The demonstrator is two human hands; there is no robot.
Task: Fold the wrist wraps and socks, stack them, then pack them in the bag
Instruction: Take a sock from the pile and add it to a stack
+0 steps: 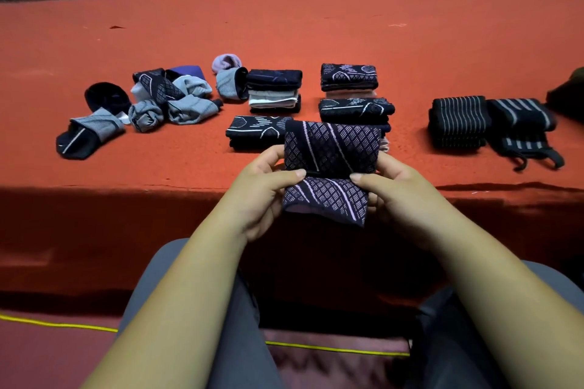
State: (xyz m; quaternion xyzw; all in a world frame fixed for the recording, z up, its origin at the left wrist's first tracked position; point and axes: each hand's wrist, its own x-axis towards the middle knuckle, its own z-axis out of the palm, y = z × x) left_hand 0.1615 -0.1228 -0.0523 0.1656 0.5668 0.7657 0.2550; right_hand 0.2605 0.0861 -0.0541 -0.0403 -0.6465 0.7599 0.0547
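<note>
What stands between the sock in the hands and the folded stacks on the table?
Nothing visible does. The left hand and right hand hold the sock just in front of the nearest folded stack on the red table, with no other thing between them.

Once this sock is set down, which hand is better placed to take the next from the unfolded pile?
Left, probably. Both grip the sock, but the unfolded pile lies to the left, nearer the left hand; the right hand would have to cross the folded stacks.
</note>
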